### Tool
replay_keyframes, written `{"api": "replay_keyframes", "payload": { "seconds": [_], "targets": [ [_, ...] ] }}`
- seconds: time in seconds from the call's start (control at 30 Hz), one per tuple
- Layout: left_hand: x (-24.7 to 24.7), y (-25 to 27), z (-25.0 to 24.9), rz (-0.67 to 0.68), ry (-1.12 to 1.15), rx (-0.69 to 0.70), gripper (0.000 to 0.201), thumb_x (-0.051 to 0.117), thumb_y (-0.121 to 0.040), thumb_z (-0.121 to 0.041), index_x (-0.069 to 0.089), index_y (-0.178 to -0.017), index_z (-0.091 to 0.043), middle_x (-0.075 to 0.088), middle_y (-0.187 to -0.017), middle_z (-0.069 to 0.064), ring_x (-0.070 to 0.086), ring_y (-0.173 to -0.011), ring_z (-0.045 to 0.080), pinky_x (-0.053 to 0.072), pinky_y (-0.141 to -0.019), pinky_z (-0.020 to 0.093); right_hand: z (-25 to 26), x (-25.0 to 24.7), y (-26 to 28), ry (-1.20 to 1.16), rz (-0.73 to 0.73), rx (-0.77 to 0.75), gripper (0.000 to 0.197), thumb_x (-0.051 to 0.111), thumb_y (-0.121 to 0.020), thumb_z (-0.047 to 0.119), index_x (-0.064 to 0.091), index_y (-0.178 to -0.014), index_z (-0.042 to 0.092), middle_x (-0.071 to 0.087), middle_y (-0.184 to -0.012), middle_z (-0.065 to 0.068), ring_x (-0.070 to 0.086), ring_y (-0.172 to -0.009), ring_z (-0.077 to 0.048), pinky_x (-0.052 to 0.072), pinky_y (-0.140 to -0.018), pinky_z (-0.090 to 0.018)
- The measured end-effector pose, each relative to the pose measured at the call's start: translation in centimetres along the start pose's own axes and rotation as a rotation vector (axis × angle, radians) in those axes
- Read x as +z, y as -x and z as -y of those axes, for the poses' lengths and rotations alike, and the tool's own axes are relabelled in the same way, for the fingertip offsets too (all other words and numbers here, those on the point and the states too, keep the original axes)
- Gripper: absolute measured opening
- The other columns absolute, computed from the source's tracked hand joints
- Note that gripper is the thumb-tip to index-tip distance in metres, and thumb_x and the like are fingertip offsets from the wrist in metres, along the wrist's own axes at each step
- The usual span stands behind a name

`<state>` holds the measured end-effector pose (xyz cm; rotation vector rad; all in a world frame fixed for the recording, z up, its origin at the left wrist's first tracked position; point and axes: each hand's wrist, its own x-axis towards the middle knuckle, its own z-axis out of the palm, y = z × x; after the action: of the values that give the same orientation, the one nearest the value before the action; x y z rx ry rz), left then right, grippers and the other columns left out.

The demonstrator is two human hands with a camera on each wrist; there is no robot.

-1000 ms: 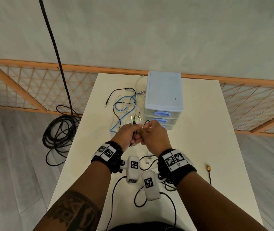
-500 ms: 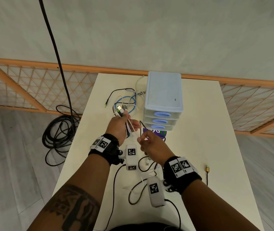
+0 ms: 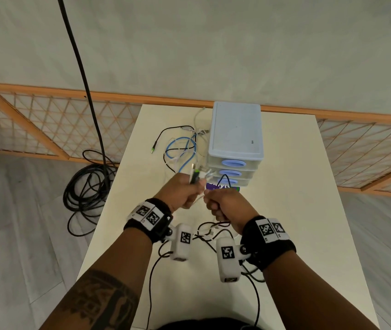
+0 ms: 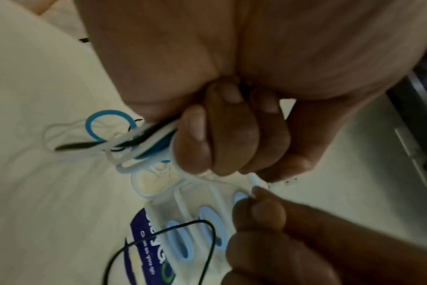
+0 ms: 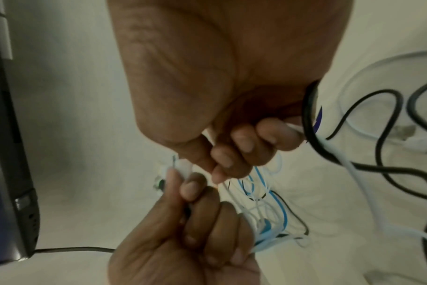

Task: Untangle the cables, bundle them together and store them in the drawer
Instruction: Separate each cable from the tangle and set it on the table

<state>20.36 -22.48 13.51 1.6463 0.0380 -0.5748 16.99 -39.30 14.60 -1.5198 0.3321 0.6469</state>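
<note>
My left hand (image 3: 185, 191) grips a bunch of cable ends (image 3: 196, 175), their plugs sticking up above the fist; in the left wrist view blue, white and black cables (image 4: 144, 140) run out from under its curled fingers (image 4: 222, 138). Just to its right, my right hand (image 3: 225, 203) pinches a thin white cable (image 5: 354, 169) and a black cable (image 5: 310, 123) loops past its fingers. A tangle of blue, white and black cables (image 3: 182, 148) lies on the white table (image 3: 297, 210), left of a pale blue three-drawer box (image 3: 236, 132) whose drawers are closed.
A purple packet (image 3: 221, 186) lies in front of the drawer box. More black and white cable (image 3: 211, 231) lies on the table below my wrists. Thick black cable (image 3: 87, 184) is coiled on the floor left of the table. A wooden lattice rail runs behind.
My hands parted half a second ago, the left lifting the cable ends away. Now they are back close together in front of the drawer box, with the right hand moved forward.
</note>
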Motion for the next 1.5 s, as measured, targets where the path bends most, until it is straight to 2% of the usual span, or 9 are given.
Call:
{"api": "replay_keyframes", "payload": {
  "seconds": [0.23, 0.4, 0.57, 0.67, 0.8, 1.0, 1.17, 1.3, 1.5],
  "targets": [
    [0.5, -0.1, -0.2, -0.017, -0.626, 0.166, 0.04, 0.052, -0.103, -0.033, 0.061, -0.065, -0.021, 0.067, -0.054, -0.004, 0.062, -0.057, 0.008, 0.047, -0.067, 0.027, 0.4, 0.5, -0.1, 0.003, -0.072, 0.044, 0.019, 0.052, -0.094, 0.014, 0.058, -0.076, 0.011, 0.05, -0.061, -0.001, 0.041, -0.048, -0.012, 0.032, -0.044, -0.02],
    [0.5, -1.2, 0.6, -0.263, -0.792, 0.204, 0.035, 0.054, -0.102, -0.036, 0.054, -0.072, -0.02, 0.056, -0.061, -0.01, 0.053, -0.061, 0.004, 0.035, -0.058, 0.015, 0.8, 0.6, 0.0, -0.05, -0.039, 0.032, 0.022, 0.051, -0.099, 0.022, 0.059, -0.08, 0.014, 0.05, -0.061, 0.0, 0.047, -0.047, -0.014, 0.032, -0.044, -0.021],
    [-2.7, -1.8, 0.8, -0.466, -0.614, 0.045, 0.037, 0.056, -0.101, -0.037, 0.072, -0.087, -0.007, 0.079, -0.083, 0.006, 0.071, -0.082, 0.026, 0.055, -0.078, 0.034, 1.0, 0.7, 0.7, -0.007, 0.022, -0.017, 0.017, 0.048, -0.097, 0.017, 0.056, -0.082, 0.015, 0.043, -0.06, 0.001, 0.037, -0.045, -0.014, 0.025, -0.041, -0.021],
    [-2.2, -1.4, 0.4, -0.408, -0.566, 0.01, 0.044, 0.058, -0.1, -0.039, 0.071, -0.081, -0.003, 0.075, -0.078, 0.016, 0.066, -0.06, 0.029, 0.055, -0.064, 0.034, 0.7, 1.0, 0.6, -0.001, 0.005, -0.053, 0.023, 0.044, -0.101, 0.018, 0.057, -0.082, 0.015, 0.041, -0.059, 0.001, 0.034, -0.044, -0.014, 0.024, -0.043, -0.021],
    [-0.4, -0.5, 0.1, -0.28, -0.166, -0.118, 0.038, 0.056, -0.102, -0.041, 0.071, -0.085, -0.01, 0.079, -0.091, 0.002, 0.049, -0.041, 0.015, 0.038, -0.045, 0.02, 1.0, 0.8, 0.6, 0.042, -0.016, -0.098, 0.025, 0.043, -0.105, 0.023, 0.061, -0.089, 0.014, 0.043, -0.056, 0.003, 0.035, -0.043, -0.013, 0.025, -0.044, -0.02],
    [0.1, 0.1, -1.1, -0.185, -0.08, -0.042, 0.035, 0.071, -0.094, -0.035, 0.069, -0.075, -0.006, 0.052, -0.05, -0.001, 0.037, -0.042, 0.016, 0.028, -0.044, 0.022, 0.6, 1.1, 0.7, 0.037, 0.001, -0.065, 0.029, 0.045, -0.107, 0.033, 0.06, -0.09, 0.015, 0.044, -0.057, 0.003, 0.036, -0.044, -0.013, 0.025, -0.044, -0.02],
    [-0.4, -1.1, -0.8, -0.421, 0.046, -0.021, 0.018, 0.075, -0.084, -0.029, 0.082, -0.081, -0.013, 0.066, -0.073, 0.019, 0.03, -0.043, 0.017, 0.028, -0.044, 0.022, 0.5, 1.6, 0.7, 0.011, 0.026, -0.055, 0.027, 0.043, -0.106, 0.025, 0.06, -0.087, 0.015, 0.043, -0.055, 0.004, 0.036, -0.043, -0.013, 0.023, -0.047, -0.023],
    [-2.6, -2.0, -0.9, -0.647, 0.26, -0.037, 0.019, 0.073, -0.09, -0.028, 0.081, -0.076, -0.019, 0.077, -0.093, 0.011, 0.028, -0.038, 0.014, 0.029, -0.043, 0.022, 0.2, 1.3, 1.5, 0.033, 0.071, -0.071, 0.027, 0.045, -0.106, 0.028, 0.059, -0.086, 0.015, 0.041, -0.054, 0.006, 0.034, -0.043, -0.013, 0.023, -0.044, -0.022],
    [-1.5, -1.5, -1.3, -0.35, 0.202, -0.161, 0.045, 0.061, -0.1, -0.04, 0.072, -0.093, 0.003, 0.08, -0.094, 0.009, 0.028, -0.043, 0.014, 0.025, -0.044, 0.024, 0.4, 1.2, 1.1, 0.019, 0.004, -0.098, 0.025, 0.041, -0.105, 0.02, 0.058, -0.088, 0.013, 0.04, -0.055, 0.003, 0.03, -0.043, -0.012, 0.021, -0.042, -0.021]
  ]
}}
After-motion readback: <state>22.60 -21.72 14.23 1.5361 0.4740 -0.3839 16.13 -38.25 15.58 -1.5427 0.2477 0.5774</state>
